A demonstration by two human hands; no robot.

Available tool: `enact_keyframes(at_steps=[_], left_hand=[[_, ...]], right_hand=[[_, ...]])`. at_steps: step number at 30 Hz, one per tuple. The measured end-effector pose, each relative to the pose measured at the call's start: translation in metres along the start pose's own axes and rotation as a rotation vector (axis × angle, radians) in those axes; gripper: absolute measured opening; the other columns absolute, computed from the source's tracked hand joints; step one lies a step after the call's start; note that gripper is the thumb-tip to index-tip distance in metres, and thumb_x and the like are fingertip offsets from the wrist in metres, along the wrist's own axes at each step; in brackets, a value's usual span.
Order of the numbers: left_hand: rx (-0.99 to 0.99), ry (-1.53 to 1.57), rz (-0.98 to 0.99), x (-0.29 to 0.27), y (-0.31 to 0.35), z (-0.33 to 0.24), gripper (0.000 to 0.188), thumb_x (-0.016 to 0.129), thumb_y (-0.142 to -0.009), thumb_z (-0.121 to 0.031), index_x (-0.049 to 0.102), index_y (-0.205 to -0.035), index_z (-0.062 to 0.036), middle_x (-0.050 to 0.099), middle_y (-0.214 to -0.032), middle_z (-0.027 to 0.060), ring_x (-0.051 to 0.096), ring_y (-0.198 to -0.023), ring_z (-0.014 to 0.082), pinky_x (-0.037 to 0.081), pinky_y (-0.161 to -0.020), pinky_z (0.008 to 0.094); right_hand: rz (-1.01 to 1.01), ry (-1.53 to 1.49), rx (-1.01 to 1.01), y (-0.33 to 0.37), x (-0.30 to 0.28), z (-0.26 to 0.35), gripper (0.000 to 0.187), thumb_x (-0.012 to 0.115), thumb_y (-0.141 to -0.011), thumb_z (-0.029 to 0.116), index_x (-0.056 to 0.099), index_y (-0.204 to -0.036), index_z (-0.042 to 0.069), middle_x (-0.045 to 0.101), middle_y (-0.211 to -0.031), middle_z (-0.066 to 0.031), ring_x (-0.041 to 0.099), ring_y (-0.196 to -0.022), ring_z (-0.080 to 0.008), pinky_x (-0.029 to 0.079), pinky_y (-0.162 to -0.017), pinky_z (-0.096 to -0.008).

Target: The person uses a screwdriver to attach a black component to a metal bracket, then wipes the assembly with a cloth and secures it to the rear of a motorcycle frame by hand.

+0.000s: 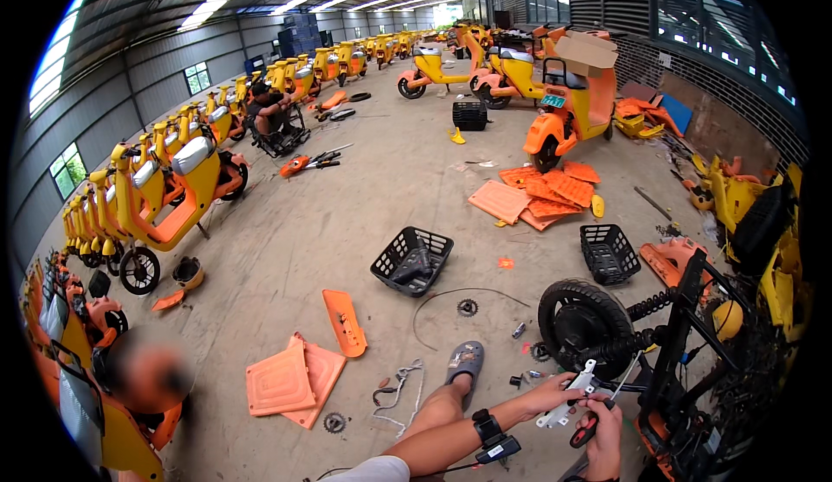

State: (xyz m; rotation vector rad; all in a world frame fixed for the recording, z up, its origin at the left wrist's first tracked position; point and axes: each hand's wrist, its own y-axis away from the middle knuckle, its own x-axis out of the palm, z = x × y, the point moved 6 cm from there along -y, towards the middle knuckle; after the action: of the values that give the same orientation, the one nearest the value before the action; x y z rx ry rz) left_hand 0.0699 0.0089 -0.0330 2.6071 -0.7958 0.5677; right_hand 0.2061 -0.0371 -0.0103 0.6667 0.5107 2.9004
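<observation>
My left hand is closed on a white metal bracket at the lower right, beside the stripped scooter frame. In my right hand is a screwdriver with a red and black handle. A thin metal shaft slants up from that hand past the bracket. Just beyond my hands lies the scooter's rear wheel, with a black tyre, next to a black coil spring. Where the screwdriver's tip meets anything is too small to make out.
Black baskets, orange panels, a toothed ring, a cable and small parts lie on the concrete floor. Yellow and orange scooters line the left. Another person sits farther back. Scrap panels pile at right.
</observation>
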Motion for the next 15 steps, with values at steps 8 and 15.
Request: enact_keyframes(at_steps=[8,15], left_hand=[[0.089,0.059,-0.302,-0.03,-0.018,0.014,0.032,0.055,-0.096,-0.022,0.053,-0.121,-0.0018,0.064,-0.096,0.0047,0.062,-0.075,0.0118,0.05,-0.064,0.0268],[-0.072,0.339,-0.273,-0.024,-0.009,0.005,0.045,0.045,-0.099,-0.05,0.055,-0.112,-0.0076,0.062,-0.094,0.0047,0.066,-0.071,0.0151,0.053,-0.059,0.029]], right_hand=[[-0.134,0.16,-0.143,-0.001,-0.023,-0.001,0.015,0.057,-0.086,0.004,0.058,-0.101,-0.002,0.061,-0.079,-0.008,0.051,-0.045,-0.0132,0.046,-0.042,-0.028],[-0.108,0.175,-0.111,0.01,-0.009,0.007,0.016,0.057,-0.088,0.005,0.057,-0.102,-0.002,0.065,-0.087,-0.0112,0.052,-0.044,-0.0134,0.045,-0.041,-0.0277]])
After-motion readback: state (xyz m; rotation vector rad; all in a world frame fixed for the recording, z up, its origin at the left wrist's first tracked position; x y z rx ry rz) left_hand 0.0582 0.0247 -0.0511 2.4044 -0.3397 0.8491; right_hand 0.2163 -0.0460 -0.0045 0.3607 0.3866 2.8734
